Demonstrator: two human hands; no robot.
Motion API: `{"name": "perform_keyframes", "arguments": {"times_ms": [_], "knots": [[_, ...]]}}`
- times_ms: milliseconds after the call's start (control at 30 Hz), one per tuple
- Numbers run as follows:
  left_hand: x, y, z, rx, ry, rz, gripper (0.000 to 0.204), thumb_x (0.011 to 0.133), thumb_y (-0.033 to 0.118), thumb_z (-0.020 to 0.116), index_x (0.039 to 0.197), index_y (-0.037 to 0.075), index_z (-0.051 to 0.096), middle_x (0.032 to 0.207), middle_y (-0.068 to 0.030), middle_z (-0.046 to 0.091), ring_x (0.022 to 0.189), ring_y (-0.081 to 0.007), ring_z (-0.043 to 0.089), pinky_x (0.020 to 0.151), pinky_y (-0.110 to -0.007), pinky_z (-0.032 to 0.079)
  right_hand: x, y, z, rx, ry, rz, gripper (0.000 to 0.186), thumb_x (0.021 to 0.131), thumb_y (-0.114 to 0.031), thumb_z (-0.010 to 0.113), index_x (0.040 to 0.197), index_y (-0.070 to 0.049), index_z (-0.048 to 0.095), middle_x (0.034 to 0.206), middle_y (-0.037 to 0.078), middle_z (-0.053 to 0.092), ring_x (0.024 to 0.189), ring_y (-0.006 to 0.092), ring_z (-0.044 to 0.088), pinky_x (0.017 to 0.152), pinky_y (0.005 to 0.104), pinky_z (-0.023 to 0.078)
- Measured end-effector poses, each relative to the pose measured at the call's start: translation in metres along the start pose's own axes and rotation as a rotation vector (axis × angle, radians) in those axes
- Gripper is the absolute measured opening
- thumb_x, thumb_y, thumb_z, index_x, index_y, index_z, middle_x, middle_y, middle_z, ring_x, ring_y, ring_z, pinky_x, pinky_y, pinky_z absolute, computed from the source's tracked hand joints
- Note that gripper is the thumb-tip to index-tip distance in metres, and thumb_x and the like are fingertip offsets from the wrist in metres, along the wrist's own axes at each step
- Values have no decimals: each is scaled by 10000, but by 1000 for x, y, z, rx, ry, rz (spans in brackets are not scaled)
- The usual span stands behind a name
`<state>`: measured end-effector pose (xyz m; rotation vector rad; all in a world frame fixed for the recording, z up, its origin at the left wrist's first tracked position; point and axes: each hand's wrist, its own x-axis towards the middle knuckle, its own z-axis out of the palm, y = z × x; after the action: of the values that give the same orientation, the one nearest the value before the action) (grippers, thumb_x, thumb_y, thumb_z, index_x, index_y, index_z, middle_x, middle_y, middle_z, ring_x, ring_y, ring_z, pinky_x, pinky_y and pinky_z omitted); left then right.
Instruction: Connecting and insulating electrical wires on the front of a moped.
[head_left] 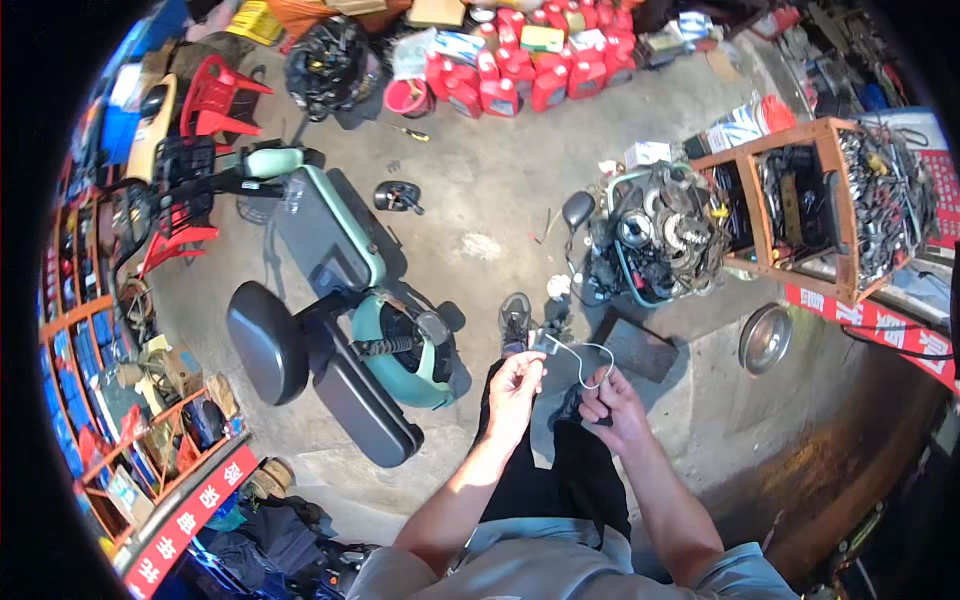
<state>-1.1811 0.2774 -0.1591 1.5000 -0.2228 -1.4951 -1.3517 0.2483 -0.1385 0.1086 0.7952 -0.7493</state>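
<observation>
At the lower middle, my left hand [519, 382] is closed on a small metal fitting [545, 344] that has a thin pale cable attached; its exact shape is too small to tell. The cable [580, 345] loops over to the right, where my right hand [609, 400] has its fingers closed on it. Both hands are held above my legs and shoes [516, 320]. A dark flat block [640, 350] lies on the floor beyond my right hand.
A mint-green scooter [330, 230] stands at left. At right are a basket of metal parts [660, 230], an orange tool rack [760, 210] and a round steel pan [766, 338]. A mirror [396, 196] lies on the floor; red jugs [500, 95] crowd the back.
</observation>
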Motion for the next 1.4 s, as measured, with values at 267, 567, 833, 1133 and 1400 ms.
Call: {"name": "perform_keyframes", "arguments": {"times_ms": [267,567,833,1133,1400], "knots": [[-108,45,30,-418,-223,-121,192,921,195,577,1032,39,600,874,-8,601,640,-48,502,589,-182,407,-106,9,16,-225,-140,-36,98,964,-146,473,910,-69,501,783,44,534,519,68,399,505,231,361],[-211,27,90,-264,-371,-58,114,925,185,566,885,82,538,874,-25,606,783,-110,586,727,-267,480,-223,4,-42,122,-81,-124,57,889,-105,520,899,-58,551,795,36,548,527,86,387,515,247,328],[-264,-10,130,-165,-514,-39,122,918,161,562,868,75,493,758,-12,511,711,-138,536,784,-348,487,-287,-12,-94,315,1,-218,201,892,-185,540,827,4,559,630,11,445,507,102,373,492,267,316],[-261,-12,167,149,-597,-25,86,900,117,558,843,104,495,643,36,437,510,-51,356,455,-199,279,-270,-3,-110,-589,202,-354,117,875,-164,566,856,-50,582,732,37,594,502,77,466,437,226,373],[-207,22,169,356,-530,150,89,881,115,599,825,71,546,646,49,485,529,-25,393,453,-194,308,-266,-58,-90,-568,382,-340,129,899,-159,562,964,-54,600,709,2,526,495,61,423,417,215,342]]}}
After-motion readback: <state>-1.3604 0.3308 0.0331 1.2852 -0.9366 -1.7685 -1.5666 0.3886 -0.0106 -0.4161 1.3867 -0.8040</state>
